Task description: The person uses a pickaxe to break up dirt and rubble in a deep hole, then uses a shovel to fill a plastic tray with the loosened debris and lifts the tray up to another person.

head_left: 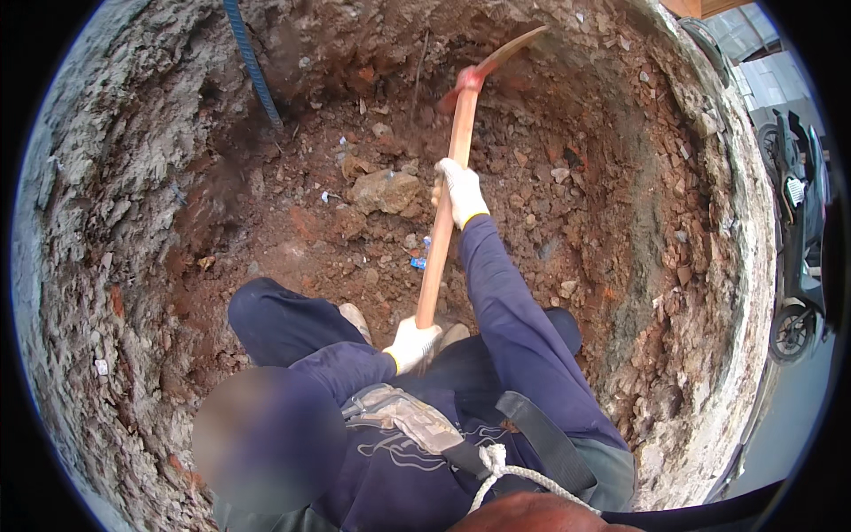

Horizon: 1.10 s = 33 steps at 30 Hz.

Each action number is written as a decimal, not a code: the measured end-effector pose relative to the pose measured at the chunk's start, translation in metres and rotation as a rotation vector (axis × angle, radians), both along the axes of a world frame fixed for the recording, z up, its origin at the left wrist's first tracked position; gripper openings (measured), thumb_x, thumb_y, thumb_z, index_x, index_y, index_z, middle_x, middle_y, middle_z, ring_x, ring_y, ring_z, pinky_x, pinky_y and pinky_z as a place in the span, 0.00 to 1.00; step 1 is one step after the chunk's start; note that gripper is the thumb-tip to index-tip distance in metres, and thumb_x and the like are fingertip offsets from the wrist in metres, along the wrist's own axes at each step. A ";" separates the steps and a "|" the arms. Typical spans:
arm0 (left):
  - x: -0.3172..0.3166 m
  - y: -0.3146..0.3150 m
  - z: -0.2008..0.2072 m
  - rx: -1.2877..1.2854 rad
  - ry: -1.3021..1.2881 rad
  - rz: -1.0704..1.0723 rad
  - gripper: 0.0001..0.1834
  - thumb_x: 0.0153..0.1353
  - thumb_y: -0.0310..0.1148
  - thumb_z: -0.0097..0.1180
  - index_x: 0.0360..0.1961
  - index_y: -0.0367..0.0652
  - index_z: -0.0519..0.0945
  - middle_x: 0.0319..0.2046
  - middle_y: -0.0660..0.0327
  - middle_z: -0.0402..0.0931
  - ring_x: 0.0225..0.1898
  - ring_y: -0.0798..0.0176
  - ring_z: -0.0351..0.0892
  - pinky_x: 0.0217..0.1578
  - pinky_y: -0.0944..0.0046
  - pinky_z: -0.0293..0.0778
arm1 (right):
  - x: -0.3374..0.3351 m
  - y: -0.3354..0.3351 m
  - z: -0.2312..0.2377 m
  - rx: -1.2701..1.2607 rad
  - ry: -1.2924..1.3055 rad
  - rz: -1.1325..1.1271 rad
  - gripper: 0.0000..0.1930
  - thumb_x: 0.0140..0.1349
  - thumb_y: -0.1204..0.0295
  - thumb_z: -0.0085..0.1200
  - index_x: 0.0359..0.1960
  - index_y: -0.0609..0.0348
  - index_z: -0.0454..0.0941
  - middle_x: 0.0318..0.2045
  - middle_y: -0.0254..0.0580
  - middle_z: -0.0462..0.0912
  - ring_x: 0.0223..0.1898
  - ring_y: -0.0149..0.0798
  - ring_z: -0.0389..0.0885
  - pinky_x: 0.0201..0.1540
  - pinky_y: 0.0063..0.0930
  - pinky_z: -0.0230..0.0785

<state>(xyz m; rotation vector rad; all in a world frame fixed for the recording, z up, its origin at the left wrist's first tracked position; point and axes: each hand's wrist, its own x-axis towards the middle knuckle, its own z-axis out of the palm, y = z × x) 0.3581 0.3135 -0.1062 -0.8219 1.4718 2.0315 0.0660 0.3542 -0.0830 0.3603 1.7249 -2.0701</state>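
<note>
A pickaxe with a pale wooden handle and a reddish metal head slants up across the middle of the view. Its long pointed blade reaches toward the upper right, near the far dirt wall. Around the handle's lower end is my left hand, in a white glove with a yellow cuff, close to my body. Further up, my right hand, gloved alike, grips the handle with the arm stretched forward. Beneath the tool lies broken reddish-brown soil with a large tan rock left of my right hand.
A rough earthen wall curves round me. A ribbed blue-grey bar runs down the far wall at upper left. Small blue scraps lie among the stones. Beyond the pit's right rim stands a motorcycle. A white rope is knotted at my body.
</note>
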 end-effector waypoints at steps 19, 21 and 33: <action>-0.108 -0.035 0.072 -0.554 0.768 -0.106 0.16 0.51 0.30 0.68 0.41 0.43 0.78 0.30 0.52 0.82 0.32 0.51 0.85 0.35 0.58 0.78 | 0.045 0.093 0.276 -0.661 0.759 0.404 0.20 0.58 0.66 0.67 0.48 0.57 0.73 0.29 0.43 0.79 0.24 0.40 0.78 0.26 0.39 0.75; -0.068 -0.046 0.038 -0.549 0.578 -0.062 0.14 0.52 0.30 0.67 0.40 0.40 0.78 0.29 0.52 0.81 0.30 0.57 0.83 0.33 0.60 0.77 | 0.039 0.032 0.212 -0.600 0.461 0.135 0.16 0.60 0.67 0.64 0.45 0.59 0.74 0.24 0.40 0.77 0.20 0.38 0.76 0.23 0.35 0.74; 0.012 -0.011 0.004 -0.472 0.426 -0.138 0.17 0.54 0.33 0.66 0.43 0.37 0.77 0.31 0.49 0.82 0.34 0.52 0.86 0.35 0.55 0.79 | 0.060 0.051 0.116 -0.381 0.223 0.020 0.16 0.60 0.64 0.66 0.45 0.55 0.76 0.24 0.38 0.78 0.22 0.39 0.77 0.24 0.33 0.73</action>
